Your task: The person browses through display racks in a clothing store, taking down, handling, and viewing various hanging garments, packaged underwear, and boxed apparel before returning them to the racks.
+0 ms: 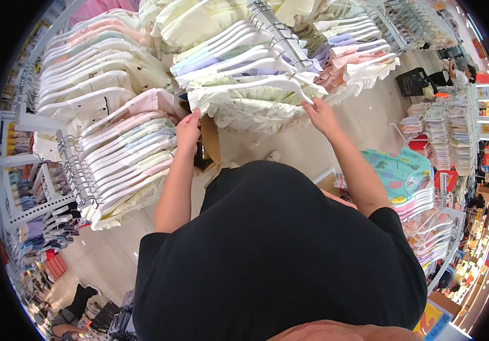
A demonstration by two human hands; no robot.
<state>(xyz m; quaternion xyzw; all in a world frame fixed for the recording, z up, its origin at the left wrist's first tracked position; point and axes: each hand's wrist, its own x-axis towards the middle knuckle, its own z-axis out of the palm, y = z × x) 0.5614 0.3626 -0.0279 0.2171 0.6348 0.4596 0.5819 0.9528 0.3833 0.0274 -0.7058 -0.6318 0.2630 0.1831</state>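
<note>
A pale floral blouse with ruffled edges [244,105] hangs from a white hanger [276,83] at the front of the middle rail [283,37]. My left hand [188,133] is closed on the blouse at its left shoulder, fingertips pinched together. On the other side, my right hand [320,116] grips the right end of the hanger, where the blouse's other shoulder lies. Behind this blouse, white, lilac and pale yellow clothes [222,54] hang close together on more white hangers.
To the left, a rack of pastel clothes [136,150] reaches near my left forearm. A cardboard box [210,139] stands below my left hand. Mint-green printed clothing [401,173] hangs at my right. Farther right are a black basket [414,83] and another person [459,75].
</note>
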